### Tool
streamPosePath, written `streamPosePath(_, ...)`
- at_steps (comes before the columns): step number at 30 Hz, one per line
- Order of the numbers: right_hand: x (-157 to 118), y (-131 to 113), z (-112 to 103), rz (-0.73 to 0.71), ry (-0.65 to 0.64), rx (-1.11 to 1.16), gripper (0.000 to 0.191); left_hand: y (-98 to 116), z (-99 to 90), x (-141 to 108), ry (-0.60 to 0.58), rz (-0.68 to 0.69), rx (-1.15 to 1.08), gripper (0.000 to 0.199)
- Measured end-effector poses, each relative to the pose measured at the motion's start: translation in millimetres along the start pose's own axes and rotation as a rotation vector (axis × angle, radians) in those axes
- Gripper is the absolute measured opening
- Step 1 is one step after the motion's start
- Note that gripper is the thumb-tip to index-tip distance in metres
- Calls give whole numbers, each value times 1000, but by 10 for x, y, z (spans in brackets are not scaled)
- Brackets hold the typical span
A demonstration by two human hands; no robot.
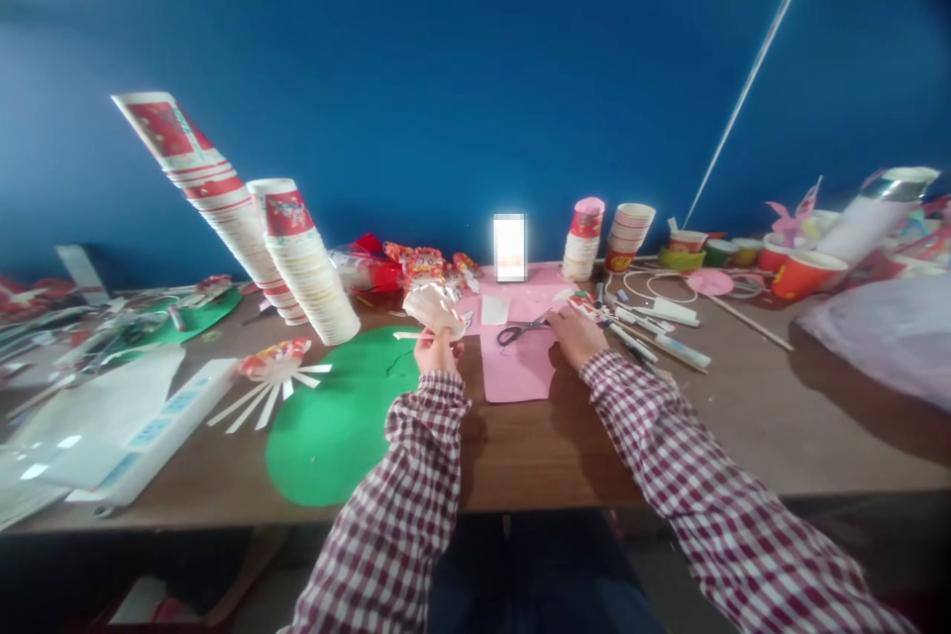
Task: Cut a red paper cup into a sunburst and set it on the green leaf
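Note:
My left hand point(438, 353) is closed around a paper cup cut into white strips point(432, 309), held above the edge of a green paper sheet point(334, 426). My right hand point(578, 337) is palm down over a pink sheet point(516, 378), fingers stretched forward and apart. Its fingertips are at the blade end of dark-handled scissors point(512, 333), which lie on the pink sheet; I cannot tell whether they touch. A small pale paper piece point(495, 309) lies behind the scissors. Another cup cut into strips point(276, 378) rests to the left.
Two tall leaning stacks of paper cups point(312, 267) stand at the left back, with shorter cup stacks point(583, 243) right of centre. Markers point(658, 332) lie to the right, near orange cups point(806, 272) and a plastic bag point(884, 327). A blue partition point(416, 79) closes the back.

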State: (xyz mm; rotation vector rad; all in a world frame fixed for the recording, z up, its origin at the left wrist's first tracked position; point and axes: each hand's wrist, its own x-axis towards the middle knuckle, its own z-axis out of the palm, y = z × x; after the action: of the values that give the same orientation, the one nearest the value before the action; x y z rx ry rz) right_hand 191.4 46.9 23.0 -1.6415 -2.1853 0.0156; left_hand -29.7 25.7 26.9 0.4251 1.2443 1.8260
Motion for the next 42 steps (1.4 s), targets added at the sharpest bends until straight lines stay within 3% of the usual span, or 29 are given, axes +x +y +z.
streamPosePath(8,-32,137,-5,126,250,447,35,-135,14,-16,-93,48,88,29)
streamPosePath(13,-57,78,53,156,216,760,28,-183,19,-51,-151,100,185,32)
streamPosePath(18,-107,-50,21,155,131,891,29,-193,13,-71,-168,147,268,32)
streamPosePath(22,-122,-130,3,154,155,898,31,-243,-15,-1,-148,186,315,32)
streamPosePath(28,-109,-150,30,136,344,832,28,-286,-36,56,-188,173,336,27)
streamPosePath(36,-124,-160,-11,133,347,780,27,-328,-20,28,-275,100,331,26)
streamPosePath(42,-182,-208,-53,123,585,518,27,-329,-11,32,-260,89,312,30)
